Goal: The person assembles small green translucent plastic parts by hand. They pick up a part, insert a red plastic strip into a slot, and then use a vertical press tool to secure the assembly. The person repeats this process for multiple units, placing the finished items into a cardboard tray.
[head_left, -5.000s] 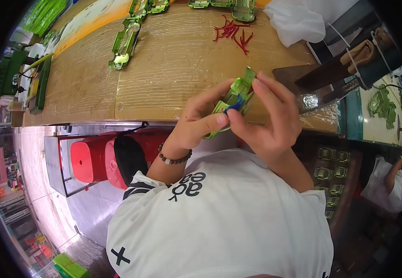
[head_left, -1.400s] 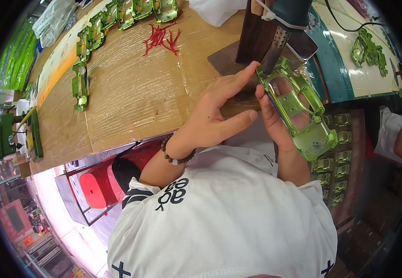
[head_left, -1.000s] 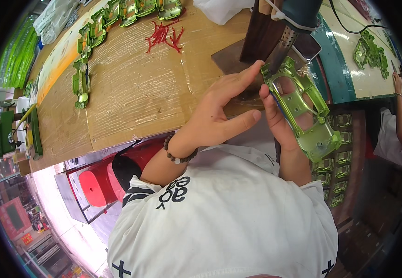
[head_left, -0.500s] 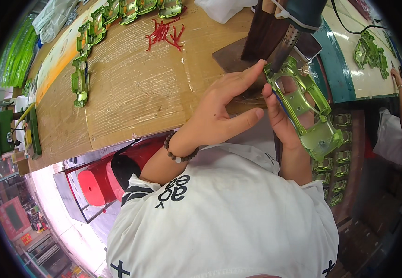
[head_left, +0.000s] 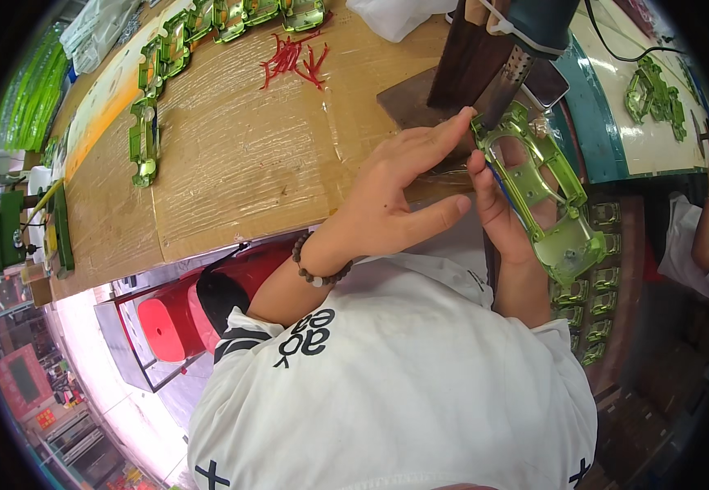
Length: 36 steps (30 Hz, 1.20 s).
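A translucent green plastic frame (head_left: 567, 249), long and with large cut-outs, is held at a slant by my right hand (head_left: 497, 212), whose fingers curl round its left side. Its upper end sits right under the perforated metal nozzle (head_left: 511, 82) of a dark-bodied tool, which looks like a hot-air gun. My left hand (head_left: 399, 188), with a beaded bracelet on the wrist, has its fingers stretched out and the thumb apart. Its fingertips reach the frame's upper end beside the nozzle; whether they press on it is hard to tell.
Similar green frames (head_left: 144, 143) line the far left of the cardboard-covered table (head_left: 240, 155). Red strips (head_left: 293, 61) lie in a small heap. A dark wooden stand (head_left: 461, 61) carries the tool, near a phone (head_left: 546, 86). More frames (head_left: 604, 273) stand lower right; another person's arm (head_left: 707, 204) is at far right.
Almost nothing differs: both hands and the green frame have shifted very slightly to the right in the picture. The other person's arm at far right has moved a little.
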Motion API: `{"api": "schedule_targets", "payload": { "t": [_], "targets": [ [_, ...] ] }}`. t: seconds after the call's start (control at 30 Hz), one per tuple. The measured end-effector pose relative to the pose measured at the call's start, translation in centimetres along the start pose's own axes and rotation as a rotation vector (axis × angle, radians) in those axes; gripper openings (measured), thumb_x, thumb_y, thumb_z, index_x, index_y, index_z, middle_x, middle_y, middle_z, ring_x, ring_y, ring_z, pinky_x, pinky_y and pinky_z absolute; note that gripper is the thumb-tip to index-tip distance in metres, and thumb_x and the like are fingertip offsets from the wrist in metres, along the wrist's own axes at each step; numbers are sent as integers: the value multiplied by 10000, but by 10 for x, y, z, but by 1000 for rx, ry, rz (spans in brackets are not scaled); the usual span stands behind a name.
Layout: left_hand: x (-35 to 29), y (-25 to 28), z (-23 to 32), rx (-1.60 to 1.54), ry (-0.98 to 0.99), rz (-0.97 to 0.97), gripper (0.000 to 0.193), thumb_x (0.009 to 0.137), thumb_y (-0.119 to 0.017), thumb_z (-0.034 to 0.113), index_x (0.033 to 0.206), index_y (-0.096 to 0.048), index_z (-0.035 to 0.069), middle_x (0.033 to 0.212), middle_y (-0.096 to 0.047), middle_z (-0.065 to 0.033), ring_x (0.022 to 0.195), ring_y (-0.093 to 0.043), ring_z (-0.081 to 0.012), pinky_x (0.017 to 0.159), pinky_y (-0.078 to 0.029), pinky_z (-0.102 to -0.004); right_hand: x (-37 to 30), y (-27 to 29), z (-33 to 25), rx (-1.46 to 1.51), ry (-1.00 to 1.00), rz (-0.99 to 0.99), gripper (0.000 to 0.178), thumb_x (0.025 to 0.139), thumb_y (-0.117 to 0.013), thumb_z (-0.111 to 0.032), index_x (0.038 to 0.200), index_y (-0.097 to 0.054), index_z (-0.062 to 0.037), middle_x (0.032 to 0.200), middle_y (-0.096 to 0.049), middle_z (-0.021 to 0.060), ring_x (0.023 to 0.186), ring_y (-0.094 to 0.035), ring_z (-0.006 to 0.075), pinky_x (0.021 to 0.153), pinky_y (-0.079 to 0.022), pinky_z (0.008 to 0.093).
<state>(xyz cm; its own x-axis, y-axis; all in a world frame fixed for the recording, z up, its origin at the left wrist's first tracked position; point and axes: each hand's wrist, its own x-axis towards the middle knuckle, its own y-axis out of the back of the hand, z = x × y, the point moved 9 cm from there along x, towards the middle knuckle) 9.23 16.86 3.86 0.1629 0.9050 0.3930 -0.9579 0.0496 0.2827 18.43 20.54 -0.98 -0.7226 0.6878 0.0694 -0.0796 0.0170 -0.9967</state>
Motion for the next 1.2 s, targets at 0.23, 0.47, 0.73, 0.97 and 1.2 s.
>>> {"api": "schedule_targets", "payload": {
  "t": [0.23,0.47,0.73,0.97,1.2],
  "targets": [
    [3,0,3,143,-84,81,716,669,-655,177,1305,-367,20,1117,-547,-153,1023,-501,-298,858,-360,-352,-1,-3,-4,-4,-11,-50,465,871,-493,-286,1212,-411,20,1232,-404,277,1107,-438,426,925,-440,423],
    [0,0,-1,131,-32,61,706,688,-635,153,1317,-343,19,1205,-497,-159,1058,-489,-276,886,-349,-343,3,-7,0,-37,-88,-165,492,860,-511,-294,1233,-399,7,1219,-445,229,1126,-416,430,953,-411,439],
    [-10,13,-12,-48,125,198,621,744,-585,78,1310,-342,-3,1311,-412,-147,1072,-499,-216,903,-360,-297,-9,18,-24,-178,60,140,289,890,-473,-274,1078,-514,-58,1067,-570,149,993,-554,337,864,-486,438],
    [-20,22,-15,-232,117,295,583,753,-539,28,1304,-353,-6,1306,-417,-139,1073,-490,-199,908,-355,-297,-29,2,-126,-323,346,342,438,826,-467,-191,1168,-432,79,1215,-423,260,1093,-451,399,922,-386,513],
    [-15,16,-10,-107,96,216,529,753,-529,18,1268,-412,0,1279,-448,-143,1070,-491,-196,902,-363,-297,-25,-41,-298,-1649,969,751,352,780,-542,-140,1045,-520,90,918,-620,182,782,-625,264,655,-498,343]
  ]
}}
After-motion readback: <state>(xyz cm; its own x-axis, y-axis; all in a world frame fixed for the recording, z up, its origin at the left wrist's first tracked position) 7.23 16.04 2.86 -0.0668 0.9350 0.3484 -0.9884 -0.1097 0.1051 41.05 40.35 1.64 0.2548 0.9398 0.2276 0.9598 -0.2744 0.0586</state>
